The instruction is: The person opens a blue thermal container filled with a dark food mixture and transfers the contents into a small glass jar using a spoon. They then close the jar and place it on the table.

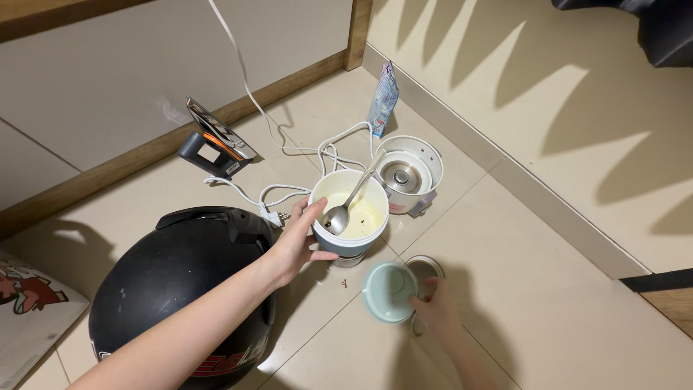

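Black helmet (180, 289) beside left hand (296, 249), white cord (289, 191) behind pot (350, 217)

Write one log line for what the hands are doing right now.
left hand: grips pot rim | spoon: in pot | right hand: holds lid | base: behind pot | helmet: left, on floor

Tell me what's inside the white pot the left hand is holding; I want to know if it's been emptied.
Inside the white pot lies a metal spoon, bowl down, over yellowish residue with dark specks. The spoon covers part of the bottom, so that patch stays unseen.
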